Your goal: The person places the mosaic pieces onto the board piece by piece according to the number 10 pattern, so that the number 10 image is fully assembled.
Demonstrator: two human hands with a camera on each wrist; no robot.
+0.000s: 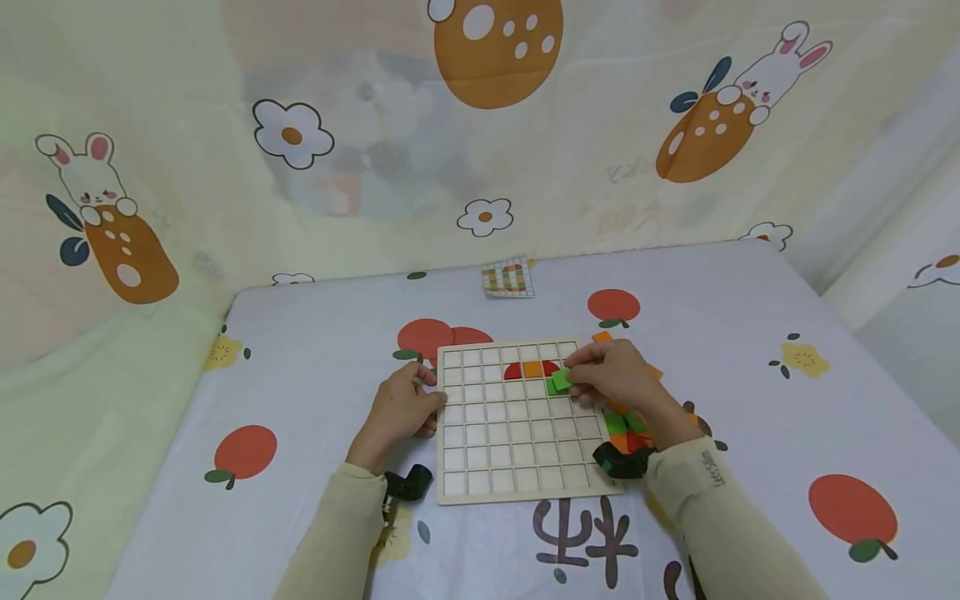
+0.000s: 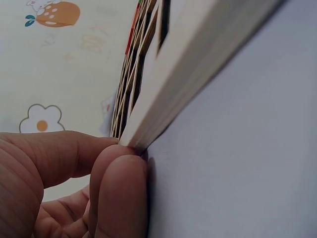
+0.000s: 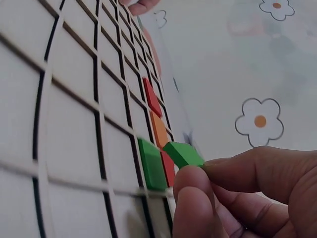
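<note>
A light wooden grid board (image 1: pixel 525 499) lies on the table. At its left edge my left hand (image 1: pixel 401 404) holds the rim between thumb and fingers, seen close in the left wrist view. Over the upper right cells, my right hand (image 1: pixel 618 379) pinches a green square tile (image 3: pixel 184 154), tilted above the board. Directly below it, another green tile (image 3: pixel 152 166) sits in a cell. In the row above are a red rounded tile (image 1: pixel 513 372), an orange square tile (image 1: pixel 532 369) and a second red tile (image 1: pixel 550 367), partly hidden by the held tile.
Loose green, orange and red tiles (image 1: pixel 617 423) lie by the board's right side, partly under my right hand and wrist. A small printed card (image 1: pixel 507 277) with a coloured grid pattern lies behind the board. A patterned curtain (image 1: pixel 375 208) rises at the table's back edge.
</note>
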